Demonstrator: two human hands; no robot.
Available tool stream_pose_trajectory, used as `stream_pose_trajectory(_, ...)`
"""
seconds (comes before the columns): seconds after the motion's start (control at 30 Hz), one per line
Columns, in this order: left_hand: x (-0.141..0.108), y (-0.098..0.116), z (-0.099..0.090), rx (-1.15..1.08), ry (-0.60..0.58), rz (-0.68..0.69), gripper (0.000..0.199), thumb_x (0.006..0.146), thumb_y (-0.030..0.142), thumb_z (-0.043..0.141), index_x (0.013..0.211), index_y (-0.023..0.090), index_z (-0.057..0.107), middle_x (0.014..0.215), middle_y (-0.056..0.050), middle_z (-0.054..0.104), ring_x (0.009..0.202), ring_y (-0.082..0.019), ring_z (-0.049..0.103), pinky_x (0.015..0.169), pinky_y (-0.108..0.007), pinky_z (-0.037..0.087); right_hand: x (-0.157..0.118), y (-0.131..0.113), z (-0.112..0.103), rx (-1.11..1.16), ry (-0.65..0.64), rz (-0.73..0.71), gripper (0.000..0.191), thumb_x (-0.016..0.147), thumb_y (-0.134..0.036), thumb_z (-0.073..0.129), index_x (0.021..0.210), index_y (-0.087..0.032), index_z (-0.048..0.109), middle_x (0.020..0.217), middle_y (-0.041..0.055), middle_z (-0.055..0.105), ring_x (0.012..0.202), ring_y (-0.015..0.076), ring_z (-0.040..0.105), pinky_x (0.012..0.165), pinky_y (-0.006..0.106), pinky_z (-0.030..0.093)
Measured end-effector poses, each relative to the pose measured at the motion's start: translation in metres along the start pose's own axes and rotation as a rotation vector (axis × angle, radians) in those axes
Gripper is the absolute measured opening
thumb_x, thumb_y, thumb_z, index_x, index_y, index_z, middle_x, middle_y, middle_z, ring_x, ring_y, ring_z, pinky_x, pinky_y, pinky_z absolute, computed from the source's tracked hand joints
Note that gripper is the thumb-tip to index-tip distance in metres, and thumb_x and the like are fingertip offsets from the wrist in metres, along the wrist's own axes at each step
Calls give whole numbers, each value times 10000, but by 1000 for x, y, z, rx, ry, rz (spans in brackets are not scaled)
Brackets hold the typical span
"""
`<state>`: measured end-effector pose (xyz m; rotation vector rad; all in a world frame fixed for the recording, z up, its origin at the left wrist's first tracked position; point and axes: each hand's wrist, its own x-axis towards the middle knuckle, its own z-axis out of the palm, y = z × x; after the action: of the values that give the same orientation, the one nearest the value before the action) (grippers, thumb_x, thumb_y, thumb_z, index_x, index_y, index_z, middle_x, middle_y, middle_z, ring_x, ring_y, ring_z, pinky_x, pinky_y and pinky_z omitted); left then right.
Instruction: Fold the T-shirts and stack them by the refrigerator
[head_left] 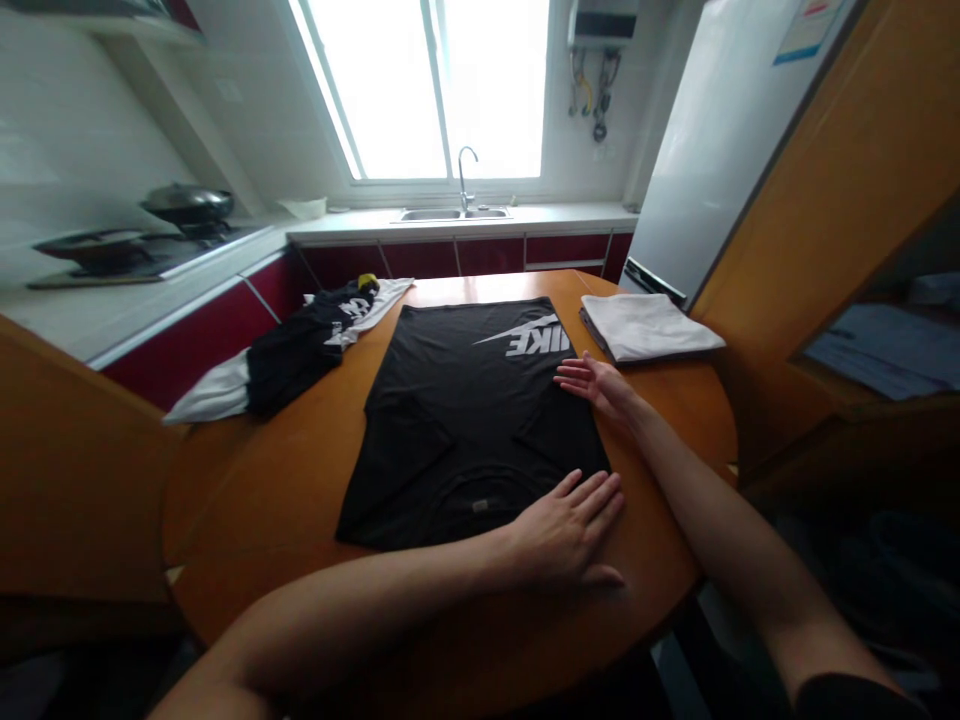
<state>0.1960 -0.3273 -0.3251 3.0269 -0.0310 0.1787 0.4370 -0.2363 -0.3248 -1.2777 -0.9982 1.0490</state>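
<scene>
A black T-shirt (442, 390) lies spread on the wooden table (270, 500), its collar toward me and a white NIKE print at its far right. Its sleeves appear turned inward over the body. My left hand (574, 525) reaches across to the shirt's near right corner, fingers stretched and palm down, the fingertips at the fabric's edge. My right hand (596, 385) is at the shirt's right edge farther up, its fingers extended over the cloth beside the print. Neither hand grips anything.
Folded white and dark cloth (649, 325) lies at the table's far right. A heap of black and white clothing (300, 350) is at the far left. Beyond the table are a counter with a sink (427, 214), a stove with a lidded pan (187, 205), and a fridge (705, 150) at right.
</scene>
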Motion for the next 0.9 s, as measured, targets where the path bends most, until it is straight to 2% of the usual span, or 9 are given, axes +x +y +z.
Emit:
stream_pose_trajectory(0.07,0,1,1,6,2,-6,875,988,691,316,1591,62,226,1646,-197,216,1543,-300,150,1238,-454,184,2,0,-1,-45,84,-105,463,1023,-468,351,1173,-142,644,1275,185,687,1118,277,695,963,479,558)
stream_pose_trajectory(0.2,-1,7,-3,16,11,7,861,995,675,327,1575,43,261,1649,-196,209,1547,-298,130,1244,-443,170,0,2,2,-415,232,-303,385,928,-389,485,1125,-155,718,1179,140,733,1103,286,682,973,463,538)
stream_pose_trajectory(0.33,-2,0,-38,-38,-6,48,707,1027,595,358,1535,104,375,1625,-149,316,1530,-264,222,1241,-427,210,-7,1,10,-671,253,-377,452,942,-337,408,1247,-163,692,1275,106,699,1206,262,623,1067,423,466)
stream_pose_trajectory(0.4,-7,-18,-65,-72,-27,-15,588,1049,529,365,1505,165,436,1594,-105,396,1507,-238,294,1223,-401,261,-10,-1,14,-774,240,-395,476,959,-305,364,1313,-173,654,1358,84,653,1292,233,562,1128,396,407)
stream_pose_trajectory(0.47,-20,-47,-90,-62,-11,-162,534,1064,471,361,1509,184,432,1595,-83,401,1492,-222,327,1224,-391,262,-14,-4,19,-882,190,-406,492,978,-291,343,1371,-172,613,1434,74,596,1371,203,488,1178,369,339)
stream_pose_trajectory(0.57,-54,-99,-109,-16,67,-423,506,1064,413,353,1501,177,452,1582,-81,423,1470,-222,370,1216,-398,287,-18,-1,30,-1055,61,-381,524,1016,-359,347,1481,-175,501,1562,68,455,1485,195,323,1230,401,228)
stream_pose_trajectory(0.67,-100,-145,-101,1,119,-599,524,1050,417,343,1473,146,490,1561,-102,451,1452,-245,398,1202,-411,317,-20,8,41,-1236,-81,-276,606,1031,-484,355,1561,-192,367,1652,85,269,1543,241,159,1237,529,122)
stream_pose_trajectory(0.77,-141,-171,-79,-6,128,-707,557,1034,472,347,1479,164,481,1586,-106,410,1495,-277,314,1212,-495,270,-22,16,46,-1342,-160,-198,655,1025,-553,347,1572,-193,338,1671,114,187,1551,266,108,1221,591,96)
stream_pose_trajectory(0.9,-173,-183,-64,-150,144,-751,608,1014,523,375,1506,176,456,1621,-113,337,1525,-292,230,1228,-544,184,-23,17,41,-1325,-39,-290,642,1027,-540,324,1560,-185,359,1663,125,215,1544,286,149,1204,639,120)
